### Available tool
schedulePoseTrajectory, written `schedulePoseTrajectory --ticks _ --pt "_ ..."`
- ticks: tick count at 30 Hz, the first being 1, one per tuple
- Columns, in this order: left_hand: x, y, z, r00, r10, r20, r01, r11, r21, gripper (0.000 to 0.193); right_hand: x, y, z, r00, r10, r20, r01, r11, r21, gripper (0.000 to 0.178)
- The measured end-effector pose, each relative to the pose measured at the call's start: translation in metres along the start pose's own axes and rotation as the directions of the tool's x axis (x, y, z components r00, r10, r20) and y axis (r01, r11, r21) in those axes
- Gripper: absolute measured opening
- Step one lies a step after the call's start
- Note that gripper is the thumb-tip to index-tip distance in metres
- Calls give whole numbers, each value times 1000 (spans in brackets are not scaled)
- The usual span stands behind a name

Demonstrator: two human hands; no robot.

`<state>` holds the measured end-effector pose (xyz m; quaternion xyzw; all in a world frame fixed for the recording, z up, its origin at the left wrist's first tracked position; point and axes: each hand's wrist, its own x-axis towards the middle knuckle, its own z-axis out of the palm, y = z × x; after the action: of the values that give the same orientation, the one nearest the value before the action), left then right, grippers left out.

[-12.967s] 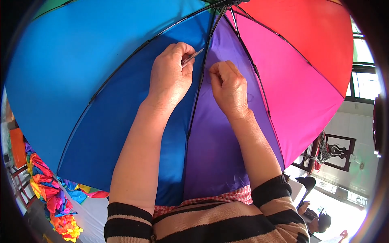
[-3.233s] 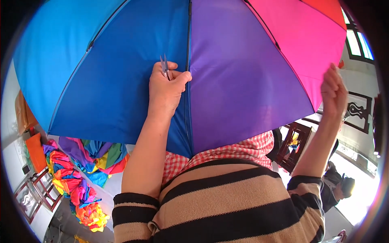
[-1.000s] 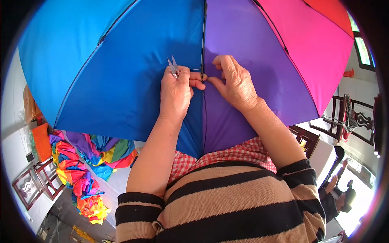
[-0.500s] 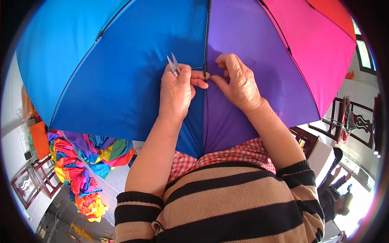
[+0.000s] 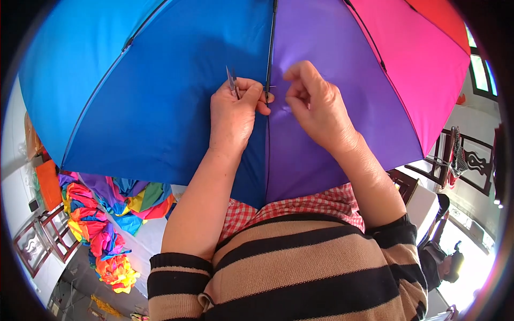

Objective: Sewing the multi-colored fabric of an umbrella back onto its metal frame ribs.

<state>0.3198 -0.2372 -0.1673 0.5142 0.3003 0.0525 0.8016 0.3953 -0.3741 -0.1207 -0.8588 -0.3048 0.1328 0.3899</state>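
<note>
An opened umbrella (image 5: 203,134) spreads before me, its blue and purple panels meeting at a dark rib (image 5: 271,48). My left hand (image 5: 234,112) is closed around small thread snips (image 5: 232,83), whose blades point up and away from me. Its thumb and fingertips also pinch the rib and cloth at the seam. A thin needle-like piece (image 5: 272,86) sticks out across the rib beside those fingertips. Over the purple panel, just right of the rib, my right hand (image 5: 318,104) has its fingers curled in; whatever they hold is too fine to make out.
A heap of rainbow-coloured cloth (image 5: 101,224) lies on a pale surface at the lower left. Wooden chairs (image 5: 476,160) stand at the right, and another chair (image 5: 40,241) at the left. A person in dark clothes (image 5: 436,262) is at the lower right. A red checked cloth (image 5: 316,206) covers my lap.
My right hand has drawn slightly away from the rib, to the right, and its fingers have curled in. My left thumb has moved onto the rib, and the snips have turned slightly.
</note>
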Motion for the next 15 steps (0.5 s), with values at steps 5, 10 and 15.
schedulePoseTrajectory --ticks 5,10,15 --pt "1 4 7 1000 -9 10 8 997 80 10 32 31 11 987 -135 -86 92 919 -384 28" --pt "0 -2 0 1000 -15 18 15 999 -30 7 13 1 -12 975 104 198 -143 970 194 21" --pt "-1 3 2 1000 -28 2 28 999 -28 7 18 9 -15 961 -267 74 277 916 -290 11"
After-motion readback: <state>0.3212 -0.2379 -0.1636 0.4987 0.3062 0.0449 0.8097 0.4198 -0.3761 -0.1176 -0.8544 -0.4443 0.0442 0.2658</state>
